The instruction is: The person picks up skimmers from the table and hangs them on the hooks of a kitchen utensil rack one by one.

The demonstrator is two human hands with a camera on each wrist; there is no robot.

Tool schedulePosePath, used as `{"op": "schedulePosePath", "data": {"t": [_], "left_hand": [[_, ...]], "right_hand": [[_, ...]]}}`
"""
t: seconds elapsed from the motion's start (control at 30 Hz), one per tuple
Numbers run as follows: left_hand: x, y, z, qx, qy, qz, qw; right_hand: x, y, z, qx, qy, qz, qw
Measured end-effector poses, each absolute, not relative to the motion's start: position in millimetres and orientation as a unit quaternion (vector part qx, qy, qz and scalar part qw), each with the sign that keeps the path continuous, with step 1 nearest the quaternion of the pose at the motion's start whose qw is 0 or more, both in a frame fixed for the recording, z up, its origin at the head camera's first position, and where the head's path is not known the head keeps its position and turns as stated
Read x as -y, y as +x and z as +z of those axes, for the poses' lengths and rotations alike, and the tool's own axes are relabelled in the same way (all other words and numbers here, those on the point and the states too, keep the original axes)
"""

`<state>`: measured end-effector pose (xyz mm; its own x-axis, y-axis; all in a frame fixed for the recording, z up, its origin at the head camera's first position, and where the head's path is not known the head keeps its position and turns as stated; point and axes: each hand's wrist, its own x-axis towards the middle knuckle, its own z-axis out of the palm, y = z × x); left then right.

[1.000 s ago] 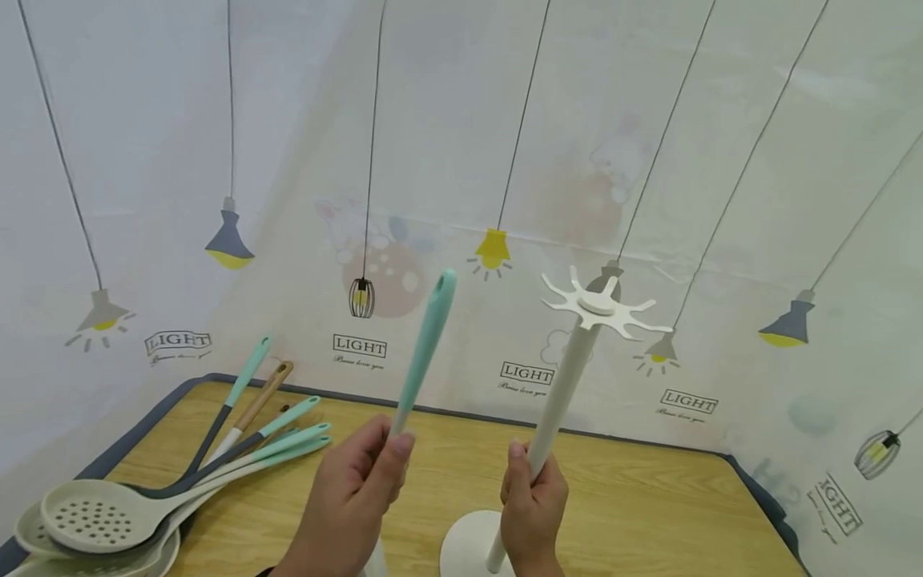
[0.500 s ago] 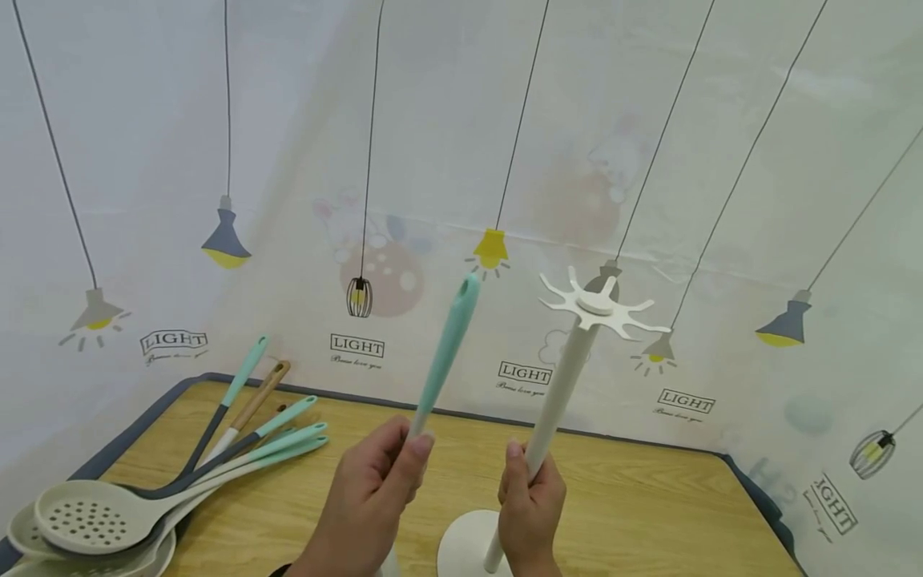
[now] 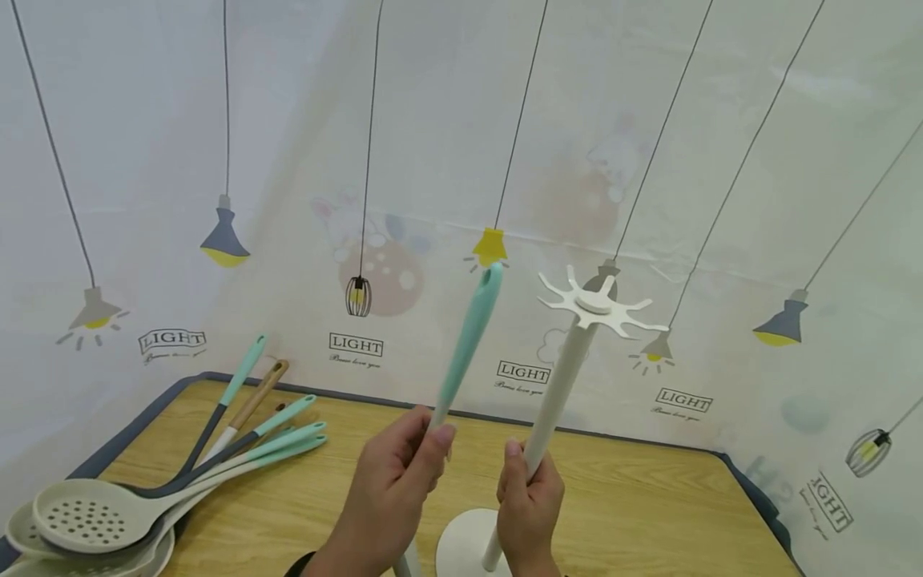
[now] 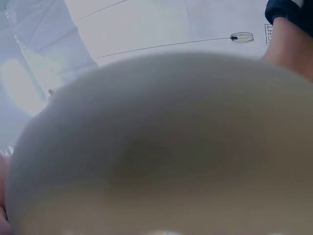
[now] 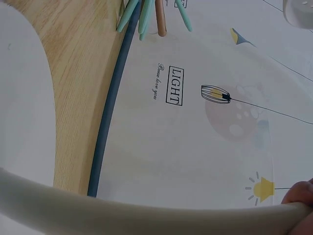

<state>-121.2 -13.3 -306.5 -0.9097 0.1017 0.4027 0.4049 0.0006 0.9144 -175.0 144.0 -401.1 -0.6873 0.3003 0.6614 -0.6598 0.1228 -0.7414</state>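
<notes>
In the head view my left hand [image 3: 392,489] grips a kitchen utensil by its pale shaft, with the mint-green handle [image 3: 469,344] pointing up and tilted right. Its lower end is mostly out of the head view; a broad, rounded pale surface [image 4: 161,127], blurred, fills the left wrist view. My right hand [image 3: 530,505] holds the pole of a white utensil stand [image 3: 562,385]. Several curved hooks spread from the stand's top, and none carries anything. Its round base [image 3: 465,541] shows beside the right hand. The green handle stands left of the hooks, apart from them.
A pile of kitchen utensils lies at the table's left, with a slotted skimmer [image 3: 94,517] on top and green and brown handles pointing away. The wooden table [image 3: 634,497] has a dark blue edge. Behind it hangs a lamp-printed cloth [image 3: 433,144].
My left hand has moved right with the utensil, bringing its green handle closer to the stand's hooks. The right hand keeps its hold on the pole, nearly unmoved.
</notes>
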Motion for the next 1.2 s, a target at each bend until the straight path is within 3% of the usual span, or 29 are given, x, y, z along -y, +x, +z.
{"op": "schedulePosePath", "data": {"t": [0.73,1.2], "left_hand": [[-1,-126,-306,0.700,-0.181,-0.688,0.056],[-10,-128,-310,0.696,-0.173,-0.695,0.051]], "right_hand": [[-144,-178,-404,0.644,0.146,0.649,0.377],[-145,-177,-403,0.653,0.146,0.641,0.376]]}}
